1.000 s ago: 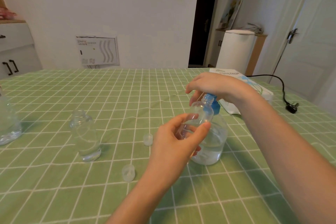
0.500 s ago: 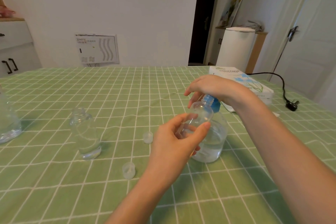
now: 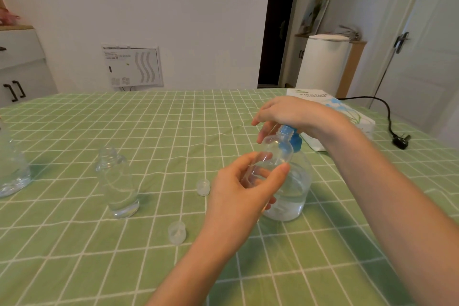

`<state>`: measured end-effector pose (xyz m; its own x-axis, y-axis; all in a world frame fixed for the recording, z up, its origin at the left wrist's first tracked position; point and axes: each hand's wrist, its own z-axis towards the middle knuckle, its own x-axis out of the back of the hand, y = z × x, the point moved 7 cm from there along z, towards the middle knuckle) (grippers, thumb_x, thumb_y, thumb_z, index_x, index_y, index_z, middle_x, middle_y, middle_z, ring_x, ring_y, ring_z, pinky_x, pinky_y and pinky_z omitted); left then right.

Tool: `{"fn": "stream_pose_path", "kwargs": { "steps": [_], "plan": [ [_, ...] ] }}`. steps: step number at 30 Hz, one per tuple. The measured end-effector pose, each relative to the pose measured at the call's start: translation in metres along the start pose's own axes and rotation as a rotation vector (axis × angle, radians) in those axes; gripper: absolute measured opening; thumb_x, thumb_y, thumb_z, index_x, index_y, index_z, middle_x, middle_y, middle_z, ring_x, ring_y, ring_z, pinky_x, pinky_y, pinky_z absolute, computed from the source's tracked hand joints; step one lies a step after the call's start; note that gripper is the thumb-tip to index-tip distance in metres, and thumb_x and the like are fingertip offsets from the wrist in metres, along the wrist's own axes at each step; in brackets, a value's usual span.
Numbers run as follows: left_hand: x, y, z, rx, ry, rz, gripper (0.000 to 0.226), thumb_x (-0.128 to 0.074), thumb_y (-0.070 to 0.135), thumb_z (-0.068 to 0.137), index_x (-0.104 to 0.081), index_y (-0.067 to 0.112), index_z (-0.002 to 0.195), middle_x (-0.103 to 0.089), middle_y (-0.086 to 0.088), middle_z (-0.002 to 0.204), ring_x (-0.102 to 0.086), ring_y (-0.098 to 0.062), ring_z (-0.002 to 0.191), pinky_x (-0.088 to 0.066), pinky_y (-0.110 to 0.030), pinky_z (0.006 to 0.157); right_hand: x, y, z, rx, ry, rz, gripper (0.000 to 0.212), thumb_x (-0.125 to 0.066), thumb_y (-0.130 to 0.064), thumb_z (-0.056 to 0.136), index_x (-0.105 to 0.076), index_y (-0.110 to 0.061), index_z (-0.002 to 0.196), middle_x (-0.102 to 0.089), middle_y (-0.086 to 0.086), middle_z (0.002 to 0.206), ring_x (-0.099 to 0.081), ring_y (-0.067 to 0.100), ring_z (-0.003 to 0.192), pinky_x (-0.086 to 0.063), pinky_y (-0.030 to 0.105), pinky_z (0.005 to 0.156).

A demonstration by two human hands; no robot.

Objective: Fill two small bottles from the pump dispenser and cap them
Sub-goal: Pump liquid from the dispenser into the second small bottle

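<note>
In the head view the left hand grips a small clear bottle between thumb and curled fingers, holding it tilted in the air with its open neck up against the blue pump head of the pump dispenser. The dispenser stands on the green checked counter just behind the left hand and is partly filled with clear liquid. The right hand lies over the top of the pump head, its fingers loosely bent and drooping forward, not wrapped round anything that shows. How much liquid the held bottle contains cannot be told. Compared with half a second ago, both hands keep nearly the same pose and the bottle neck stays at the nozzle; only the camera has shifted slightly. The second small bottle stands upright and uncapped to the left, well apart from the hands, where it was before. Two clear caps have not moved: one cap lies between that bottle and the left hand, the other cap nearer the person. A larger clear bottle is cut off at the left edge. Behind the right forearm lies a tissue box, with a black plug beyond it on the counter.
</note>
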<state>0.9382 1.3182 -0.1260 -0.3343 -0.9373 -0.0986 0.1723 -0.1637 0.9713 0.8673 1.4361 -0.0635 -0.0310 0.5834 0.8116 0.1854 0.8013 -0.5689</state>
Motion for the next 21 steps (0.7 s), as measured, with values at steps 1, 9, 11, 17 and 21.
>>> {"fn": "stream_pose_path", "kwargs": {
  "steps": [1,9,11,17,21],
  "plan": [
    [0.0001,-0.0004,0.0000,0.001,-0.003,0.000,0.018,-0.072,0.028,0.075,-0.067,0.029,0.093,-0.070,-0.005,0.073,-0.059,-0.007,0.049,-0.042,-0.014,0.044,-0.0012,0.0004,-0.0007,0.001,-0.005,0.003,0.029,-0.050,-0.022,0.095,-0.062,-0.013,0.120,-0.059,0.014,0.126,-0.056,0.033,0.116,-0.047,0.045,0.099],
    [0.0007,-0.0008,-0.0005,0.001,-0.001,0.025,0.017,-0.072,0.028,0.075,-0.066,0.031,0.091,-0.070,-0.001,0.072,-0.058,-0.006,0.048,-0.043,-0.014,0.044,-0.0011,0.0004,-0.0007,0.023,0.017,0.006,0.031,-0.049,-0.022,0.096,-0.061,-0.011,0.122,-0.058,0.011,0.130,-0.056,0.031,0.116,-0.045,0.042,0.100],
    [0.0011,0.0005,-0.0002,0.004,-0.001,0.021,0.019,-0.072,0.028,0.075,-0.066,0.029,0.094,-0.070,-0.006,0.077,-0.058,-0.007,0.050,-0.044,-0.014,0.045,0.0008,-0.0007,0.0005,0.022,0.010,-0.008,0.032,-0.049,-0.025,0.096,-0.059,-0.011,0.123,-0.061,0.013,0.125,-0.057,0.032,0.114,-0.046,0.043,0.097],
    [0.0000,0.0021,0.0009,-0.003,-0.008,0.029,0.020,-0.071,0.027,0.076,-0.066,0.029,0.095,-0.070,-0.010,0.081,-0.060,-0.009,0.052,-0.046,-0.015,0.046,0.0030,-0.0047,0.0020,0.030,0.008,-0.041,0.031,-0.051,-0.027,0.095,-0.058,-0.010,0.120,-0.065,0.014,0.116,-0.060,0.032,0.110,-0.046,0.041,0.089],
    [0.0002,0.0008,0.0002,0.001,-0.002,0.030,0.021,-0.072,0.028,0.076,-0.066,0.027,0.096,-0.070,-0.009,0.081,-0.060,-0.009,0.051,-0.045,-0.016,0.045,-0.0001,-0.0025,-0.0001,0.022,-0.006,-0.009,0.027,-0.049,-0.024,0.096,-0.061,-0.014,0.118,-0.068,0.009,0.112,-0.061,0.030,0.110,-0.046,0.041,0.091]
  ]
}}
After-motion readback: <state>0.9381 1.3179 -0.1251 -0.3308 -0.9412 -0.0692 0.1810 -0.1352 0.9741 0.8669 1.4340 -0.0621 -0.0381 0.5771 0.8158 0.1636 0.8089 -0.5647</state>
